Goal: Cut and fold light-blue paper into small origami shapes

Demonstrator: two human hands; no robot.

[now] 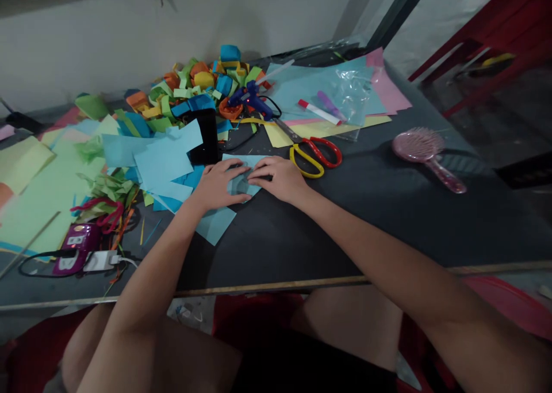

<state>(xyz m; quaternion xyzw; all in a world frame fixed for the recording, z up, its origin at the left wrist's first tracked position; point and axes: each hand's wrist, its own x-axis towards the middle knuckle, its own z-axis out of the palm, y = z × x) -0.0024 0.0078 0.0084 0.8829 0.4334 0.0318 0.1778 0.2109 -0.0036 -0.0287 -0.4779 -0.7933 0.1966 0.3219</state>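
Observation:
A light blue sheet of paper lies on the dark table between my two hands. My left hand rests over its left part, fingers stretched out and thumb apart. From the other side, my right hand reaches in with its fingers extended and slightly bent, the tips touching the paper near its middle. Part of the sheet is hidden under both hands. Close to my left wrist is another blue piece. Cut blue sheets are heaped left of my hands, partly over a black phone-like object.
Scissors with red and yellow handles lie beyond my right hand. A blue glue gun sits by a pile of coloured paper loops. Markers and a pink hairbrush are rightward; a purple device with cables is leftward.

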